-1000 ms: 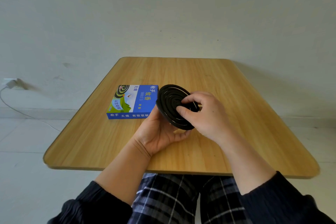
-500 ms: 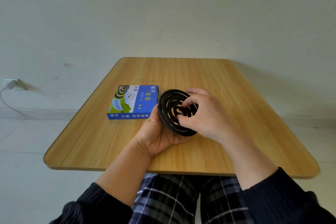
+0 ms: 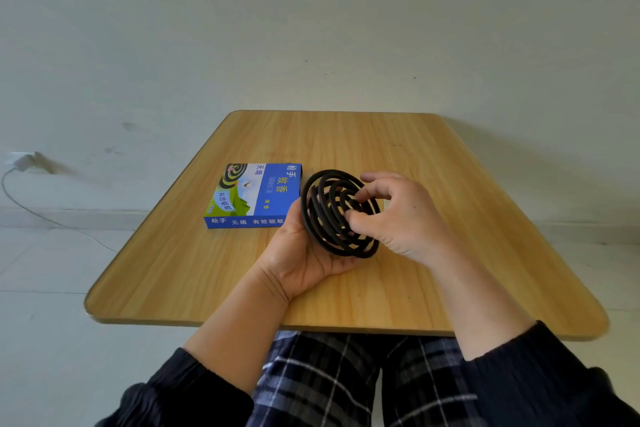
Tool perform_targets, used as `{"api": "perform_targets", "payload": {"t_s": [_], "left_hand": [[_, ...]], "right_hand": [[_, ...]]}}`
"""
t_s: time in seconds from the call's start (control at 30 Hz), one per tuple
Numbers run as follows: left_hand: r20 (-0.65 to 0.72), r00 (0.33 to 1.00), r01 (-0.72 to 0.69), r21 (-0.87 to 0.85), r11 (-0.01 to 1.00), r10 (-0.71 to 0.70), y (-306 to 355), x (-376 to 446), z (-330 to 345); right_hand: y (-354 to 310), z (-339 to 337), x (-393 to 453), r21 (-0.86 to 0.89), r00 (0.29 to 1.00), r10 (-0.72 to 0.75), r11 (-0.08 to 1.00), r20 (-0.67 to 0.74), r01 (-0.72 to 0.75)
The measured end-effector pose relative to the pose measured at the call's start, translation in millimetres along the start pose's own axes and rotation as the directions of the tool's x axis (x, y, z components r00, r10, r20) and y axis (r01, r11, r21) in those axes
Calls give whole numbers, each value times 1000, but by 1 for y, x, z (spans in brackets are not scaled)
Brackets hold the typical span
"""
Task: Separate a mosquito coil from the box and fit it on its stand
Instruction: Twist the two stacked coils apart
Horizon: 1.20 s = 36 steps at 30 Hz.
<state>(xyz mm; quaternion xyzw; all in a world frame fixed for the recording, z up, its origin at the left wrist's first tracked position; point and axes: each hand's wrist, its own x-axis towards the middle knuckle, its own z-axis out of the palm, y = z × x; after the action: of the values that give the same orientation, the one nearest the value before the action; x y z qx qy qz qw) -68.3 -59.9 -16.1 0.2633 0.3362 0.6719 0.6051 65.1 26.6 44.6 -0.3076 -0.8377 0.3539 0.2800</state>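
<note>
Coils (image 3: 332, 215) out of box (image 3: 256, 196), half pried apart: left hand (image 3: 304, 253) cradles them, right hand (image 3: 398, 215) pinches centre. Stand unseen; fitting not yet done.

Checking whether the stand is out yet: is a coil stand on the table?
No, the table bears only the blue box, and both hands hold the black coils.
</note>
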Motion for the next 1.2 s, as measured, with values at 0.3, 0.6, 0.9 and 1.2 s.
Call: {"api": "perform_targets", "payload": {"t_s": [0.3,0.6,0.9,1.2], "left_hand": [[-14,998,-65,-20,998,65,6,1,2],[-139,974,-165,92,982,176,10,3,22],[-200,960,-198,1,980,195,17,5,36],[-553,779,-232,185,955,296,56,10,21]], "right_hand": [[-1,-1,1,184,998,69,980,11,-70],[-6,-1,3,276,994,102,957,-46,-86],[-11,3,11,260,993,95,963,-65,-75],[-9,2,18,224,991,98,972,-88,-76]]}}
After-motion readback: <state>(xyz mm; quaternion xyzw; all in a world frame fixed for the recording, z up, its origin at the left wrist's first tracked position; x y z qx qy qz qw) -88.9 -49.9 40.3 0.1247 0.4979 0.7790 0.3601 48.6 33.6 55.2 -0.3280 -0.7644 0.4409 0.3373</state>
